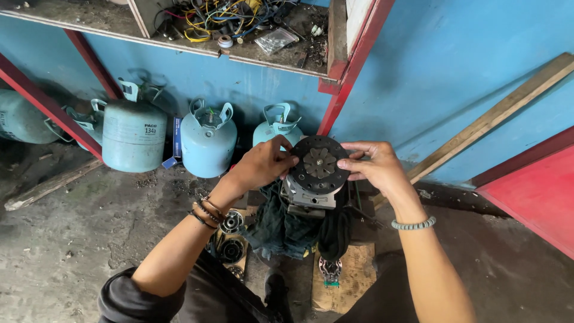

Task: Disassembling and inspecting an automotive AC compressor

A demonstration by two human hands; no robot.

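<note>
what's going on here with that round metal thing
A person crouched on a grimy concrete floor holds a dark round disc with both hands: the left hand grips its left edge, the right hand its right edge. The disc sits on top of a metal unit, which rests on a dark rag. Small round parts lie on the floor by the left wrist. Pale blue gas cylinders stand against the blue wall behind.

Place: repair workshop, probably for cooling gear | 10 o'clock: pale blue gas cylinders (208, 140) on a grimy concrete floor (72, 239) | 12 o'clock: rough shelf (119, 27) with tangled wires (221, 15) | 6 o'clock: loose metal parts (232, 222), oily rag (281, 224) | 2 o'clock: plank (496, 116) against blue wall (442, 60)
</note>
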